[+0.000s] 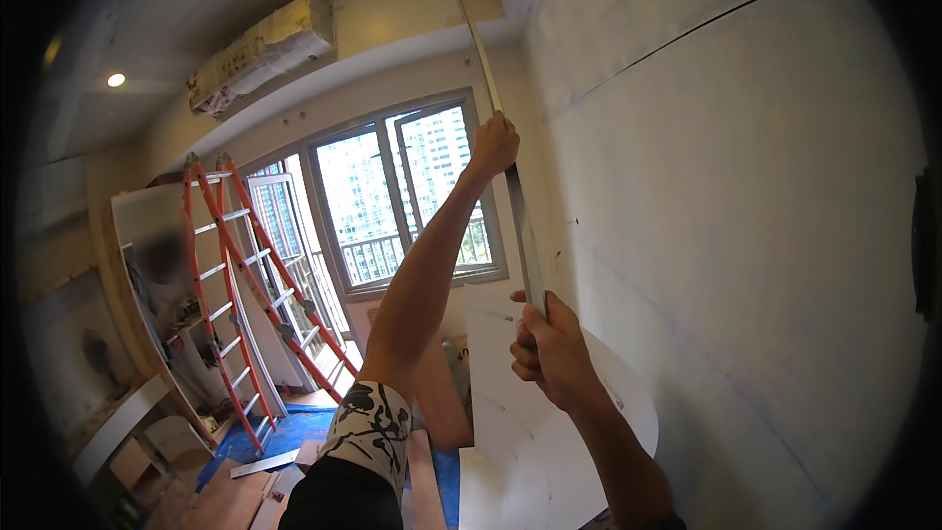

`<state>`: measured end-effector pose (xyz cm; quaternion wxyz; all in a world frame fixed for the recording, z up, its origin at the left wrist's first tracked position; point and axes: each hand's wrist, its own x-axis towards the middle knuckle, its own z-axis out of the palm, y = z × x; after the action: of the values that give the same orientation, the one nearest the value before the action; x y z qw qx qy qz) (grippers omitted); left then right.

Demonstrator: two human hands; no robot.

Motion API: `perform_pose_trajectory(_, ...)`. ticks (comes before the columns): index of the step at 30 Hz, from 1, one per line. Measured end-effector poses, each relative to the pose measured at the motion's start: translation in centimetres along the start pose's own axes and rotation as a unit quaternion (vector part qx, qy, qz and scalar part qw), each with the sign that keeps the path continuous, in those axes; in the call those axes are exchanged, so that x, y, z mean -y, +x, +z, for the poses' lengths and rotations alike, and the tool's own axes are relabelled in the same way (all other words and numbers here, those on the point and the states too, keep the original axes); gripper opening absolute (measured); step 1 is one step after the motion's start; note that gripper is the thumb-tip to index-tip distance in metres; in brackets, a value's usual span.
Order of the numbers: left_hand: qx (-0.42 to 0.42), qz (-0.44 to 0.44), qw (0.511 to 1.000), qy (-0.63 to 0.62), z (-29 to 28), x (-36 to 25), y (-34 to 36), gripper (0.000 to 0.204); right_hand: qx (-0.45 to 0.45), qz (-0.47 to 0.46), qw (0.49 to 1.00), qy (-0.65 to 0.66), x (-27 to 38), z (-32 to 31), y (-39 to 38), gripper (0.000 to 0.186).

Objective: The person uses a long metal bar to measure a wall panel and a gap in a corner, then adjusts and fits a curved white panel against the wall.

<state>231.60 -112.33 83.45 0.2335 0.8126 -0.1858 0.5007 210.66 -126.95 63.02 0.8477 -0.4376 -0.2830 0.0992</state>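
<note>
1. Object: long thin strip [520,216], metallic-looking, raised at a slight lean in front of the person, beside the pale wall [736,186]. Its upper tip appears against the bulkhead [402,10]; contact there cannot be confirmed.
2. Left hand [496,145]: arm extended upward, fingers wrapped around the strip partway along it.
3. Right hand [555,353]: lower down, fingers curled around the strip near its visible bottom, thumb side up. Anything beneath the palm is hidden.
4. Surroundings: window [432,167] behind the hands; white sheet [530,461] below the right hand; orange ladder [259,287] well apart, to the left.
5. Technique, judged: the two grips should stay in one line, since a strip this slender likely bows if either hand pushes sideways.
6. Left hand is best used as a guide, firm but not pinching hard; right hand as the steady base.
7. Risk, judged: the long free length above the left hand may sway or scrape the wall. Small, slow corrections at the lower grip seem safest.
</note>
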Motion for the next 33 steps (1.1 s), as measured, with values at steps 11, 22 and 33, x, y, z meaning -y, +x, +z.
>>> perform_pose_trajectory(11,0.072,-0.099,0.99,-0.07,7.0,0.9,-20.3,0.055,-0.093,0.121,0.986,-0.066,-12.2,-7.5,-11.8,0.019)
perform_pose_trajectory(22,0.067,-0.097,0.991,-0.07,6.3,-0.1,-21.7,0.054,-0.113,0.13,0.982,-0.075,-11.5,-6.2,-13.6,0.018)
perform_pose_trajectory(33,0.041,-0.042,0.998,0.029,2.1,7.0,-1.5,0.045,-0.053,0.006,0.994,-0.099,-6.7,-2.4,0.7,0.017)
